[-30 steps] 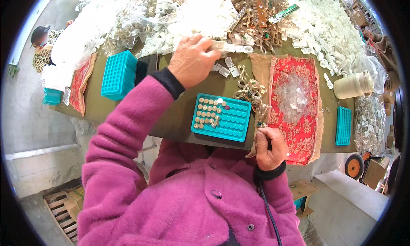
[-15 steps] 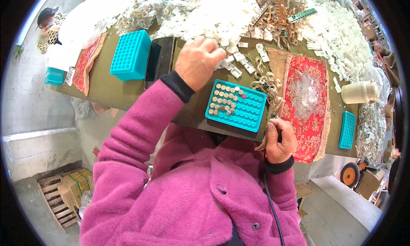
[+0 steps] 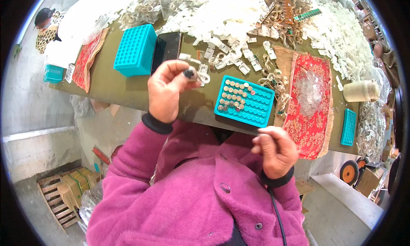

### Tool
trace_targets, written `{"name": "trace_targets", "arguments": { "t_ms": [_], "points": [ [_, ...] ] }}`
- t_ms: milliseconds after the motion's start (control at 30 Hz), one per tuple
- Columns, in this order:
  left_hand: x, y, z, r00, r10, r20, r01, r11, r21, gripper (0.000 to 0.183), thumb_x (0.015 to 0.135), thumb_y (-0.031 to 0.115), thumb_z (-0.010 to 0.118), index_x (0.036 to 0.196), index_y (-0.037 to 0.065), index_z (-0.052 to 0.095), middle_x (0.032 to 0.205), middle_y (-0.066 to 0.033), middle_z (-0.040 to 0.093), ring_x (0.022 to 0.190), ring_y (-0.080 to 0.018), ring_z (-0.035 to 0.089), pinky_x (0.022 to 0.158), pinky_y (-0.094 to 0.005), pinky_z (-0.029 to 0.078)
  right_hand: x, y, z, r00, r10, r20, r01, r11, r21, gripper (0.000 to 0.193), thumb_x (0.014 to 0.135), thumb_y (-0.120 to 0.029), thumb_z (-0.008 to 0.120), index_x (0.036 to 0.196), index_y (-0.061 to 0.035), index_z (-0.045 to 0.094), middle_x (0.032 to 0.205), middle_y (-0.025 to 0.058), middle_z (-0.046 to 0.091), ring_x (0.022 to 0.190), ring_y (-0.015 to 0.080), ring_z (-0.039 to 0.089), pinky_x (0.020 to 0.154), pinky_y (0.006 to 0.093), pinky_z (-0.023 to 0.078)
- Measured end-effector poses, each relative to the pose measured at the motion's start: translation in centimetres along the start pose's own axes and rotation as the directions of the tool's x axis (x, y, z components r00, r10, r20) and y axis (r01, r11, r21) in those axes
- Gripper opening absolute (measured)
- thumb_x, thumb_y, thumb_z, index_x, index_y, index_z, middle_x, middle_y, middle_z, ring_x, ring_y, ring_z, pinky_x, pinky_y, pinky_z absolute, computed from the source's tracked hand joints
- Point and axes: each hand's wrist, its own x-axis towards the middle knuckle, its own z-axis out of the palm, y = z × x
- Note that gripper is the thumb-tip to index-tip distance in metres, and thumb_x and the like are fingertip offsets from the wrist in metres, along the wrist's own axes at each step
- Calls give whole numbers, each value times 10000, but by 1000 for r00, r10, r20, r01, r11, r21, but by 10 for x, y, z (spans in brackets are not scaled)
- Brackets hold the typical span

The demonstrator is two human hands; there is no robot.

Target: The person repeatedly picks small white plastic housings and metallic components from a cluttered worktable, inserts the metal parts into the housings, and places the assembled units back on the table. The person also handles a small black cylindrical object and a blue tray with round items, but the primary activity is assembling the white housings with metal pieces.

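Note:
My left hand [image 3: 165, 94] is raised over the table's near edge, left of the turquoise tray. Its thumb and fingers pinch a white plastic piece with a looped cable [image 3: 202, 75]; something dark shows at the fingertips. The turquoise tray [image 3: 256, 107] has rows of round hollows. Small round metallic discs [image 3: 232, 91] fill much of its left side, and a pinkish one lies among them. My right hand [image 3: 277, 154] is just below the tray's near right corner. Its fingers are curled in against the thumb and slightly blurred; whatever they may hold is hidden.
A stack of turquoise trays [image 3: 134, 51] stands at the left by a dark flat box [image 3: 166, 51]. White plastic pieces [image 3: 239, 58] are heaped across the back. On the right are a red patterned cloth [image 3: 301, 137] with clear bits, a whitish jar [image 3: 361, 91] and another turquoise tray [image 3: 348, 126].
My left hand has come back from the heap toward me and now shows the white plastic piece with a looped cable. My right hand has shifted slightly down from the table edge.

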Motion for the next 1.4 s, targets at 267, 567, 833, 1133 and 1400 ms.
{"name": "trace_targets", "arguments": {
  "t_ms": [267,567,833,1133,1400],
  "points": [
    [-83,-21,-17,967,248,64,-254,960,119,171,969,-128,662,1104,-30,625,1108,-137,720,1011,-190,725,915,-329,605,20,16,77,849,135,511,-198,978,70,478,1118,-131,542,1538,71,435,1343,185,646,1199,234,673,1006,362,571],
    [-120,-16,-30,649,548,528,-759,516,398,316,733,-141,763,1005,9,707,1003,-129,746,973,-334,733,854,-401,602,24,21,111,937,189,293,-272,923,274,233,1064,-40,628,1281,38,657,1147,114,747,1039,162,707,920,297,579],
    [-113,2,-35,818,399,414,-571,648,504,471,811,-177,658,1229,27,728,1202,-163,684,1018,-296,702,860,-361,587,16,15,99,925,205,320,-237,970,62,161,1015,-41,681,1150,43,706,897,47,720,718,89,660,651,262,549],
    [-117,-24,-39,960,-64,272,71,997,-15,137,980,-72,684,1106,-18,680,1089,-76,687,963,-144,699,799,-287,642,6,16,90,976,-20,219,29,999,-39,178,888,5,783,1058,-7,732,863,72,709,686,154,675,623,282,536],
    [-118,-41,-37,951,-24,307,64,990,-122,189,933,-82,734,1103,-20,679,1159,-105,666,982,-146,678,829,-300,608,11,10,80,949,-123,289,205,940,-273,151,838,22,792,967,-11,723,826,90,657,661,180,629,594,309,496]
  ]
}}
